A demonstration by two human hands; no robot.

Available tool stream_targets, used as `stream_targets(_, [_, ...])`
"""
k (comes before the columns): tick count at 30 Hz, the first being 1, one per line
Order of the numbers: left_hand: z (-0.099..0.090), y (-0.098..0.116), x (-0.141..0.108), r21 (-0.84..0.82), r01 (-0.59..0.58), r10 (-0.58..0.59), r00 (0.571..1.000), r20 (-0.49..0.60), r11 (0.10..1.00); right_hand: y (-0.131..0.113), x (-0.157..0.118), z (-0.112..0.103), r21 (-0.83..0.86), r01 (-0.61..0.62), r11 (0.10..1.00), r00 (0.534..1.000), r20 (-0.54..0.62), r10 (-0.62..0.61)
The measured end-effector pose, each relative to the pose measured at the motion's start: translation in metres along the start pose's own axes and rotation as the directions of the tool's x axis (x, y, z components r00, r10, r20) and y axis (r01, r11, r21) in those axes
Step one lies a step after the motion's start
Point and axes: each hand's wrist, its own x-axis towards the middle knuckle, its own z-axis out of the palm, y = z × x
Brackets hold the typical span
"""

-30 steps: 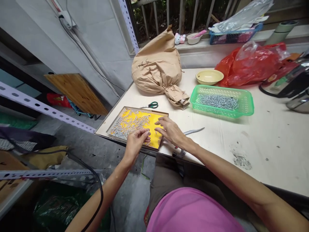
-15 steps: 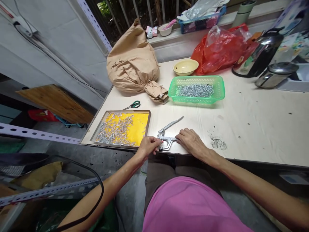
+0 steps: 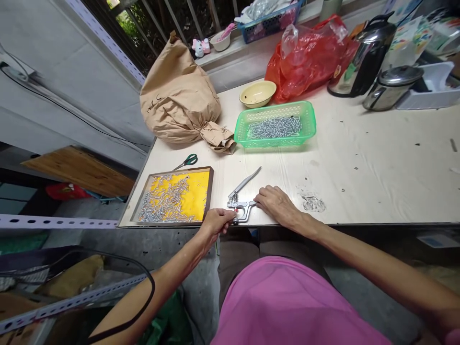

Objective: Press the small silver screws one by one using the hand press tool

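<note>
Grey metal snap pliers [image 3: 247, 209] with a coil spring lie at the table's front edge, their long upper lever [image 3: 247, 183] raised. My right hand [image 3: 276, 203] is closed on the end of the lower handle. My left hand [image 3: 218, 221] pinches at the jaw, beside a small red part; whatever lies between its fingertips is too small to make out. Left of the pliers is a shallow tray [image 3: 209, 191] with a yellow bottom, holding many small silvery metal pieces [image 3: 161, 203]. Behind them a green plastic basket [image 3: 247, 142] holds similar pieces [image 3: 276, 127].
Green-handled scissors [image 3: 190, 160] lie behind the tray. Farther back are a brown paper sack [image 3: 179, 96], a cream bowl [image 3: 258, 94] and a red plastic bag [image 3: 305, 62]. A kettle [image 3: 370, 55] and a lidded metal pot [image 3: 391, 88] stand at right.
The camera has turned, so most things on the table sit further left in view. Both hands stay at the pliers, nearly unchanged, and the lever is still raised.
</note>
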Motion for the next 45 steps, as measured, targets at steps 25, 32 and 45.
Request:
stream_targets(25, [-0.007,0.01,0.009,0.083,0.133,-0.143,0.981,0.13,0.988,0.046,0.051,-0.02,0.042,0.073,0.996,0.973,0.217,-0.081])
stream_targets(32, [-0.004,0.01,0.004,0.031,0.125,-0.128,0.986,0.108,0.992,0.04,0.043,-0.027,-0.05,0.106,0.993,0.972,0.215,-0.093])
stream_targets(45, [0.014,0.014,-0.01,0.733,-0.573,0.718,0.675,0.168,0.367,0.023,0.028,-0.042,-0.089,0.092,0.992,0.968,0.24,-0.068])
